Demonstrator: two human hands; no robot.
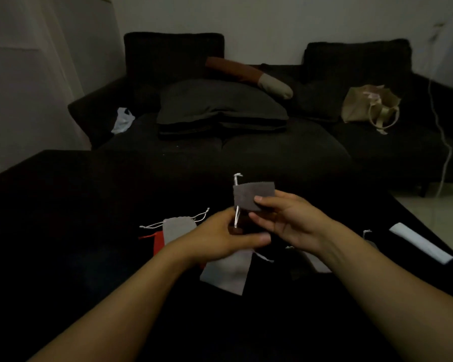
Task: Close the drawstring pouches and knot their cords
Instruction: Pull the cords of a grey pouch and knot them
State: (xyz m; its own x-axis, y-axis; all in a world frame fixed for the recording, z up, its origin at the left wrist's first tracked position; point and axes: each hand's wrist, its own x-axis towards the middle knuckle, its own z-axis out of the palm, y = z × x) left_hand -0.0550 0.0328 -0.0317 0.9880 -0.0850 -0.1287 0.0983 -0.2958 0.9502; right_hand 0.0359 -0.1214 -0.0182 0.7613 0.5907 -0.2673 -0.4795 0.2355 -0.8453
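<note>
Right hand point(280, 220) pinches the grey pouch point(253, 195) by its edge, left hand point(228, 236) grips the white cord point(236, 218); I should pull straight and steadily so the mouth cinches evenly.

red pouch point(158, 241): mostly hidden under the grey pouch point(179, 228) and my left forearm | pale pouch point(226, 274): top covered by my left hand point(225, 237) | both my forearms cut off by bottom edge | dark table surface: detail unreadable
</note>
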